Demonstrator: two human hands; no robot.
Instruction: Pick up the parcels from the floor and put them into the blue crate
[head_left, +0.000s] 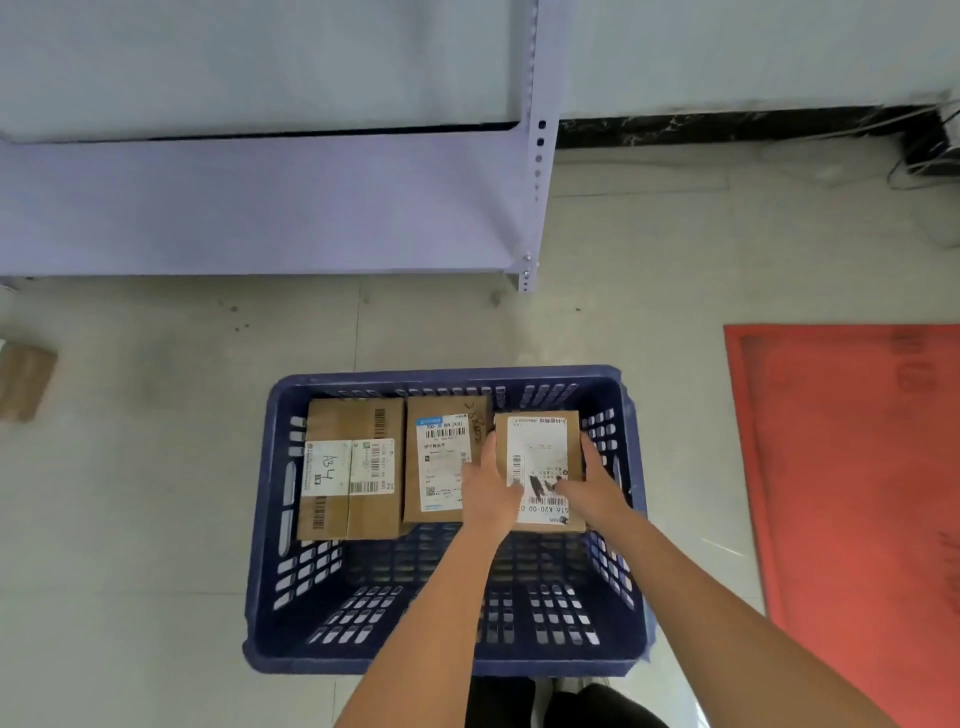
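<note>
While both my hands grip it | left hand (485, 486), right hand (589, 483) clamped on parcel (540, 457) | blue crate (441, 376) far-right corner | two parcels (395, 467) alongside.

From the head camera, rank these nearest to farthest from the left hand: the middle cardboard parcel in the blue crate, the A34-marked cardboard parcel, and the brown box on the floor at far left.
1. Middle cardboard parcel: touching the left hand, just to its left.
2. A34-marked cardboard parcel: by the blue crate's left wall.
3. Brown box on the floor: outside the crate, far left edge.
</note>
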